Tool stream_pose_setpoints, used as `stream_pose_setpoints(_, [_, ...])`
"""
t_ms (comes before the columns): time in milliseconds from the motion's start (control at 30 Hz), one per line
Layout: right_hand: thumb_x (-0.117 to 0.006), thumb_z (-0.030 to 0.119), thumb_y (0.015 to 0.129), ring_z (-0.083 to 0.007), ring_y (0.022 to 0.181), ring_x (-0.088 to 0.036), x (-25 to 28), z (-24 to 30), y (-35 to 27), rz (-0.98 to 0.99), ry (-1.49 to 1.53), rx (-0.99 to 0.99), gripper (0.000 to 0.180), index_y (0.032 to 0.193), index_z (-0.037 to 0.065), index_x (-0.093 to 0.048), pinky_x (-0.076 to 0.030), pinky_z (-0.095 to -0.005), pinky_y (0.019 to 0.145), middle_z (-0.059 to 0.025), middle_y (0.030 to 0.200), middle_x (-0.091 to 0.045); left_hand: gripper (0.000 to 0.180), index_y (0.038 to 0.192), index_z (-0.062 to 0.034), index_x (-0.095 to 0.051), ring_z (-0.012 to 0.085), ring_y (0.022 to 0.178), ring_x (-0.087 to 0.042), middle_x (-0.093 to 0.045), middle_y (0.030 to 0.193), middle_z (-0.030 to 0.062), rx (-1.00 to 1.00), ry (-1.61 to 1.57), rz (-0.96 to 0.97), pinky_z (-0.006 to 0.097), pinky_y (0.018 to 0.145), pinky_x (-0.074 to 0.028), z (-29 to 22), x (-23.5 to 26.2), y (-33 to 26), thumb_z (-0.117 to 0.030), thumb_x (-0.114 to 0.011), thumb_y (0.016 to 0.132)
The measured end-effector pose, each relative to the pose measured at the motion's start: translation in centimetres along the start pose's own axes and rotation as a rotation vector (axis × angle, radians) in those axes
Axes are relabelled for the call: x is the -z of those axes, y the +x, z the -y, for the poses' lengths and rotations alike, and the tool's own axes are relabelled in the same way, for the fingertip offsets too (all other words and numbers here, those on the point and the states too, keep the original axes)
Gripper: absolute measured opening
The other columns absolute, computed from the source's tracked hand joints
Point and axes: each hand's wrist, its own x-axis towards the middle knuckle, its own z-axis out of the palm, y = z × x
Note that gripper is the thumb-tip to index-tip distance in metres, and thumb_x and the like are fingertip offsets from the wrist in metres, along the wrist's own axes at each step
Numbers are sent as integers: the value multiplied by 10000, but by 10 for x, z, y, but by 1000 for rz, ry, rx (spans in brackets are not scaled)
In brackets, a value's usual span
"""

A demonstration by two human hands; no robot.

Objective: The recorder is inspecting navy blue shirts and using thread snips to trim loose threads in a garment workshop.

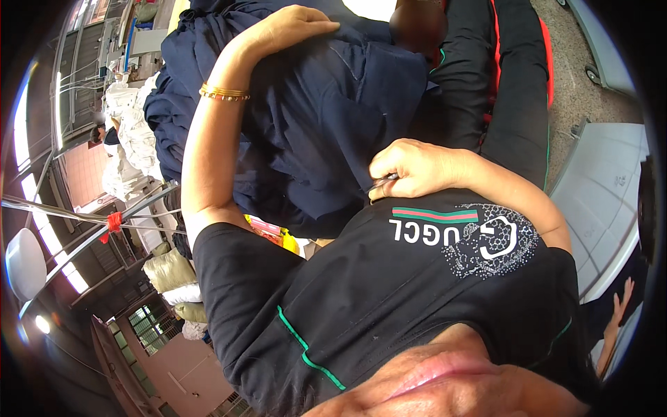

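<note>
A large heap of navy blue cloth (313, 111) lies across my lap and spreads to the left. My left hand (295, 29) rests on the far part of this cloth with its fingers stretched out, and thin bracelets circle that wrist. Close to my body, at the near right edge of the cloth, my right hand (415, 169) is closed. A small dark metal tool (383, 182) pokes out between its thumb and fingers; most of it is hidden, so its kind is unclear.
White cloth (132, 132) is piled at the left, with rolled bundles (172, 271) nearer. A metal pole bears a red tie (113, 224). A pale grey tabletop (604, 187) stands at right, near another person's hand (618, 313). A colourful packet (271, 233) lies by my left elbow.
</note>
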Motion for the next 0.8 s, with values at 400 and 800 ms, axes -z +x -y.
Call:
stream_pose_setpoints(400, [-681, 366, 957, 4, 564, -392, 100, -32, 0, -889, 4, -423, 317, 1030, 60, -717, -288, -199, 499, 85, 708, -522, 321, 1057, 13, -731, 82, 946, -637, -719, 978, 34, 79, -139, -271, 228, 870, -500, -9, -12, -27, -281, -743, 929])
stream_pose_setpoints(800, [-712, 40, 936, -98, 863, -693, 107, 39, -47, -958, -88, 247, 73, 994, 0, -729, -535, -216, 807, -54, 918, -740, 175, 1041, -18, -747, 56, 890, -650, -727, 948, -11, 20, -538, -359, 194, 822, -463, -101, 33, -89, -153, -707, 938])
